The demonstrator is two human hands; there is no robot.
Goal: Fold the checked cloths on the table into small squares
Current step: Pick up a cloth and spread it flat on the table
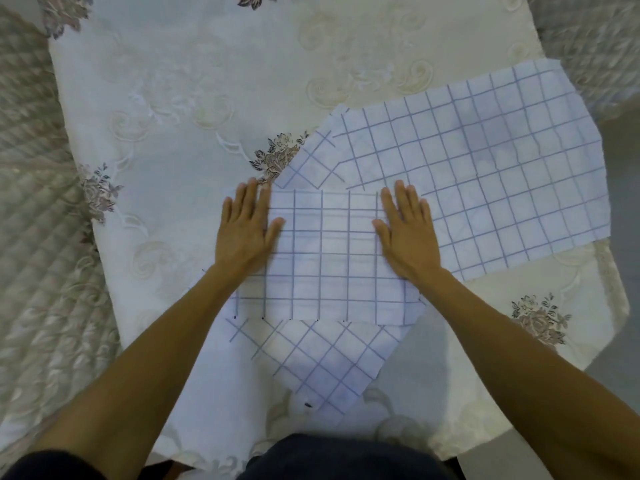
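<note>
Nearest the camera: a dark garment [346, 459] at the bottom edge, with two bare forearms reaching forward over the desk [156, 209].

Next out, a checked cloth set cornerwise [322, 368], white with blue grid lines. One corner points back toward the person and hangs just past the desk's near edge. A strip of what looks like the same cloth shows again beyond the hands.

On top of it lies the folded checked cloth [325, 258], a squarish piece with its lines running straight across and away, at the middle of the near half of the desk.

Left hand [242, 233] lies flat and spread, fingers straight, across the folded cloth's left edge, thumb on the fabric. Right hand [408, 237] does the same at the right edge. Both palms are down and hold nothing, only pressing.

To the right and farther off lies a large spread checked cloth [491, 174], a single flat layer at a slant, reaching the desk's right edge. Its near-left part meets the folded piece by the right hand. How these layers are stacked is unclear.

The desk wears a cream embroidered cover [225, 81] with scrollwork and brown flower motifs, one just beyond the left hand [277, 155].

Farthest out is quilted fabric [31, 202] on the left and grey floor [620, 150] on the right.
</note>
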